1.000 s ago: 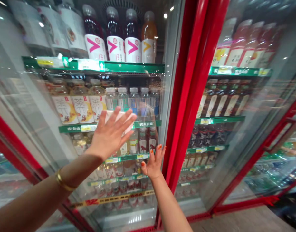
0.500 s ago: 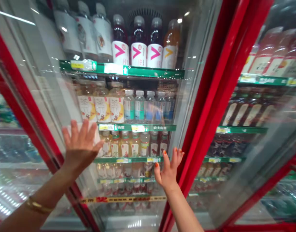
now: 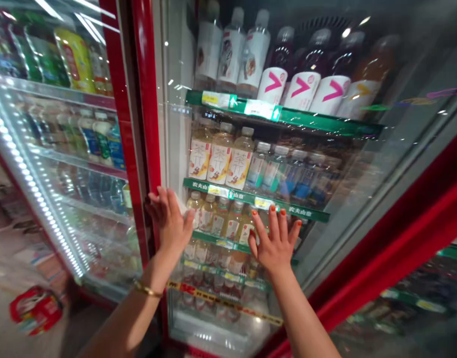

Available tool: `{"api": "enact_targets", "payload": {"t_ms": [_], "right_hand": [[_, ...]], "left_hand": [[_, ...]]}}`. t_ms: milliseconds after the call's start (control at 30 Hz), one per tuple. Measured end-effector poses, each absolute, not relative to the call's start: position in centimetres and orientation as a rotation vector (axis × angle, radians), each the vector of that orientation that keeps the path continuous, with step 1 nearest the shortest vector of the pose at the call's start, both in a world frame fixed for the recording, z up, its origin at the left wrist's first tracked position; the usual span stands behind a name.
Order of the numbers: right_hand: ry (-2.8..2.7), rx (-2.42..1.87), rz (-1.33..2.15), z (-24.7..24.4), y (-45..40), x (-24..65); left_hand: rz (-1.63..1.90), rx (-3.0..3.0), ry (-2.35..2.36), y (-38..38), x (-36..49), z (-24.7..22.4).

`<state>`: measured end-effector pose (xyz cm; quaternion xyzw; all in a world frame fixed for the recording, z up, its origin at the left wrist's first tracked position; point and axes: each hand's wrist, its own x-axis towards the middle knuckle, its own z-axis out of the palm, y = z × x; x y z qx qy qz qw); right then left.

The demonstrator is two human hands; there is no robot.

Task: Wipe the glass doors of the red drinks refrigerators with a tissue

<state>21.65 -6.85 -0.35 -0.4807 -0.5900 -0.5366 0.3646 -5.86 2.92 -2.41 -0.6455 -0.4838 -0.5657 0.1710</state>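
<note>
My left hand (image 3: 172, 221) is at the left edge of a cooler's glass door, beside its red frame (image 3: 148, 99). Its fingers are stretched out, pressing a white cloth or tissue (image 3: 182, 205) to the glass; only a sliver of the white piece shows past the thumb. Spread on the same pane, my right hand (image 3: 275, 243) holds nothing. Behind the glass, tea bottles (image 3: 240, 159) with white labels stand on the second shelf. Bottles with a pink V (image 3: 303, 89) are above them.
On the left, another lit cooler holds green and yellow bottles (image 3: 73, 59). A red package (image 3: 36, 309) is on the floor at lower left. The thick red frame (image 3: 392, 233) slants across the right side. A printed strip (image 3: 221, 302) crosses the door low down.
The view has swung left, bringing more of the left cooler and the floor in. My left hand is now beside the red frame; my right hand has moved off the right frame onto the glass.
</note>
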Motion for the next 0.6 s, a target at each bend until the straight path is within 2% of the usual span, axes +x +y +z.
{"api": "enact_targets", "payload": {"t_ms": [100, 233, 333, 400, 467, 533, 600], "right_hand": [[-1.501, -1.25, -1.38, -0.6, -6.8, 21.7], [-1.498, -1.247, -1.392, -0.5, -6.9, 21.6], [-1.503, -1.238, -1.411, -0.3, -7.0, 21.4], [-1.502, -1.234, -1.425, -0.2, -6.9, 21.4], [-1.491, -1.24, -1.437, -0.2, -6.9, 21.4], [-1.487, -1.25, -1.436, -0.2, -6.9, 21.5], [-1.495, -1.251, -1.43, -0.3, -6.9, 21.6]], "left_hand": [[-1.565, -1.933, -1.159, 2.3, -1.7, -1.9], [-1.282, -2.133, -0.909, 0.0, -0.2, -9.6], [-1.377, -2.032, -1.254, 0.0, -3.7, -13.2], [-1.536, -1.857, -1.558, 1.0, -4.7, -12.0], [-1.643, -1.798, -1.642, 1.6, -3.2, -9.7], [-1.614, -1.945, -1.449, 1.3, 0.0, -8.7], [-1.482, -2.124, -1.141, 0.0, 2.8, -10.1]]}}
